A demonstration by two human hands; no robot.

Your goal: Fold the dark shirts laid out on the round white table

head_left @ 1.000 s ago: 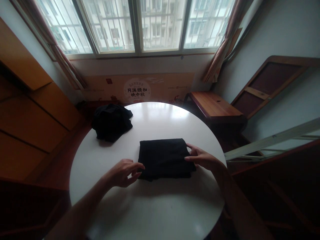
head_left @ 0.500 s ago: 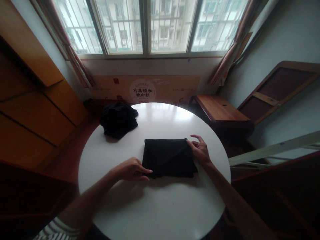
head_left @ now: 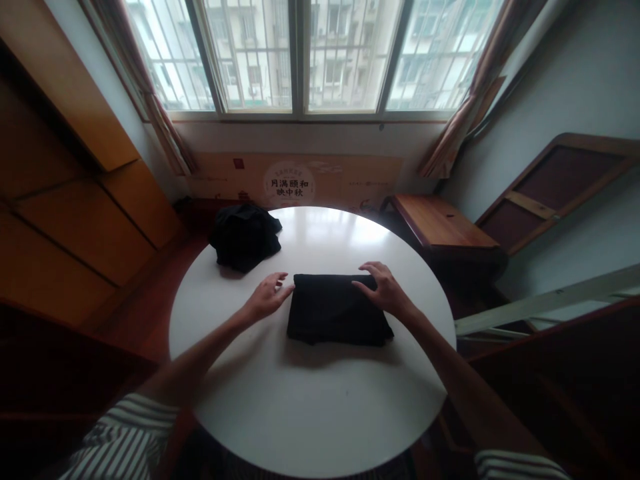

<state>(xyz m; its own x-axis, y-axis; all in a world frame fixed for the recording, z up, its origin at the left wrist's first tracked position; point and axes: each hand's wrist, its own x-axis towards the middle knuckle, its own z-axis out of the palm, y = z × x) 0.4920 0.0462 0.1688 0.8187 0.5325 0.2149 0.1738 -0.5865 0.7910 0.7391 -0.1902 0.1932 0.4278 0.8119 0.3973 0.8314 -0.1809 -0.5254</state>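
A folded black garment (head_left: pixel 336 313) lies flat on the round white table (head_left: pixel 320 413), shaped into a rough rectangle. At its far left corner is my left hand (head_left: pixel 267 297), thumb and fingers apart, with the thumb tip close to the edge of the cloth. My right hand (head_left: pixel 387 290) hovers over the far right corner, its fingers spread and the thumb above the cloth. Neither hand grips the fabric. Farther back on the left, a crumpled black cloth (head_left: pixel 245 237) sits in a heap at the table's rim.
Beyond the table to the right stands a low wooden side table (head_left: pixel 445 220). A framed wooden panel (head_left: pixel 555 187) leans on the right wall. Orange cabinets (head_left: pixel 85 233) line the left side, and a printed banner (head_left: pixel 350 180) runs below the window.
My left hand has released the near left corner and moved up to the far left one. My right hand has let go and shifted slightly left over the cloth.
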